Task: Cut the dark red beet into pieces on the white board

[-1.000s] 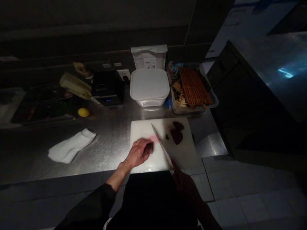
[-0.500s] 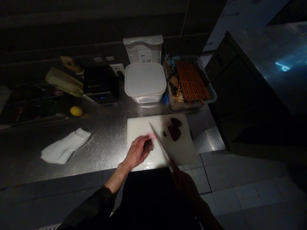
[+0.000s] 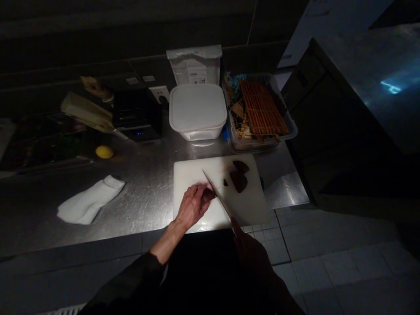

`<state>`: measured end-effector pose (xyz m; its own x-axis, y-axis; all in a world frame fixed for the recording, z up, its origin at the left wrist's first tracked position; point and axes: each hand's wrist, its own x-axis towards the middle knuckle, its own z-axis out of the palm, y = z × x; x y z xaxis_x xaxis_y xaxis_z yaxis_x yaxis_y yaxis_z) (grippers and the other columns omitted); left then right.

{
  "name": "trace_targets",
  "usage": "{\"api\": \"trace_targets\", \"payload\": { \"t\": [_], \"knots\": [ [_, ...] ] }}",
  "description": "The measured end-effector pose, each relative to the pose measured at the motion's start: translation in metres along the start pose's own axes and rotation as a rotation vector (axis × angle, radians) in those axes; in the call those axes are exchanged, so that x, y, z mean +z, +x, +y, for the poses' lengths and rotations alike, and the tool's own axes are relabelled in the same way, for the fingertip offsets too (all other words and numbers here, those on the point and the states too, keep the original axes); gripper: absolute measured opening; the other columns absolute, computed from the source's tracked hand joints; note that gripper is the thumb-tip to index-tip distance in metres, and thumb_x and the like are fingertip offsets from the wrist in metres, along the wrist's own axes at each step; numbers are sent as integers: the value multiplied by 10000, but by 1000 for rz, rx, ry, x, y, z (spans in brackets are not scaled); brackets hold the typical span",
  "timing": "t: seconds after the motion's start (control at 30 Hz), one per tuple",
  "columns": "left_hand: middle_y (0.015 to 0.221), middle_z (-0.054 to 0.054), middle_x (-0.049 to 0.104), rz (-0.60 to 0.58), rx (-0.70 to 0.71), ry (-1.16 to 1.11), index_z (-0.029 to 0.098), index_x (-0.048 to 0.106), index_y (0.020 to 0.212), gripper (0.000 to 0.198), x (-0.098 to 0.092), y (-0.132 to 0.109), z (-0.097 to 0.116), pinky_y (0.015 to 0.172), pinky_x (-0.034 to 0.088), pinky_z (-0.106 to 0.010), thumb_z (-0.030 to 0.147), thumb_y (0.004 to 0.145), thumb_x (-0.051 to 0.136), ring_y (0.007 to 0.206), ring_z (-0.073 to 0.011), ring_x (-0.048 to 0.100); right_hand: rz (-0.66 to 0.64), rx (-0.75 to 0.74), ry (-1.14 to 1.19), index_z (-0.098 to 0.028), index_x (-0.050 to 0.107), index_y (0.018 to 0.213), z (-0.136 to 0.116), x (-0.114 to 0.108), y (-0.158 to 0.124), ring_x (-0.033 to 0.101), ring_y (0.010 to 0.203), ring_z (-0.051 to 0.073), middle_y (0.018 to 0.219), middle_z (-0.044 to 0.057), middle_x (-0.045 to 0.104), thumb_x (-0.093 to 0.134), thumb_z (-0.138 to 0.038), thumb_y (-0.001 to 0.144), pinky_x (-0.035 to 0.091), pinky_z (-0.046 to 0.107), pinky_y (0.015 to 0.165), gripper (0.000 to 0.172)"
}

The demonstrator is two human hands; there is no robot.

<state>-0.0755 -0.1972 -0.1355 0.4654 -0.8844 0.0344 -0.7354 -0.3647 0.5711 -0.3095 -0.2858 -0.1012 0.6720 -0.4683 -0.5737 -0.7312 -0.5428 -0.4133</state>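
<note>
My left hand grips a dark red chunk of food, whose kind I cannot tell, on a white cutting board. My right hand, mostly in shadow, is shut on the handle of a kitchen knife. The blade's edge lies against the chunk, just beyond my left fingers. Two larger dark red slices and a small bit lie on the board's far right side. A pink smear marks the board near the blade.
The board rests on a steel counter beside a folded white cloth and a lemon. Behind stand a lidded white tub, a clear tray of wooden mats and a black appliance. Tiled floor lies right.
My left hand has turned and curled further over the chunk, closer to the blade. The knife's edge now meets the chunk. The view has shifted slightly.
</note>
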Motion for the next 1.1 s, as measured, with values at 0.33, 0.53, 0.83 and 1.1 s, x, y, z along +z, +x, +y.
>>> {"api": "trace_targets", "payload": {
  "t": [0.33, 0.53, 0.83, 1.1],
  "knots": [
    [1237, -145, 572, 69, 28, -125, 178, 489, 1192, 399, -2, -4, -3, 998, 484, -512, 273, 843, 656, 1163, -280, 533, -20, -21, -40, -287, 215, 1538, 6, 6, -4, 568, 670, 164, 813, 48, 614, 265, -220, 969, 421, 271, 614, 575],
    [1116, -118, 600, 9, 79, -90, 178, 537, 1061, 194, -7, 3, 3, 962, 498, -489, 231, 881, 587, 1086, -267, 538, -152, -16, -105, -347, 131, 1540, -7, -12, -7, 566, 679, 179, 899, 63, 591, 266, -189, 952, 336, 279, 563, 624],
    [1106, -115, 582, -36, 41, -71, 177, 574, 1077, 205, -8, 5, 5, 963, 507, -480, 233, 880, 579, 1080, -271, 520, -267, -28, -194, -312, 54, 1550, -20, -25, -6, 573, 762, 203, 961, 89, 590, 273, -139, 942, 274, 292, 582, 670],
    [1100, -115, 579, -26, 53, -54, 182, 581, 1043, 173, -9, 6, 5, 947, 520, -466, 241, 880, 585, 1076, -271, 522, -270, -17, -187, -310, 52, 1550, -22, -26, -5, 564, 760, 198, 963, 91, 584, 248, -156, 960, 305, 294, 602, 640]
  ]
}}
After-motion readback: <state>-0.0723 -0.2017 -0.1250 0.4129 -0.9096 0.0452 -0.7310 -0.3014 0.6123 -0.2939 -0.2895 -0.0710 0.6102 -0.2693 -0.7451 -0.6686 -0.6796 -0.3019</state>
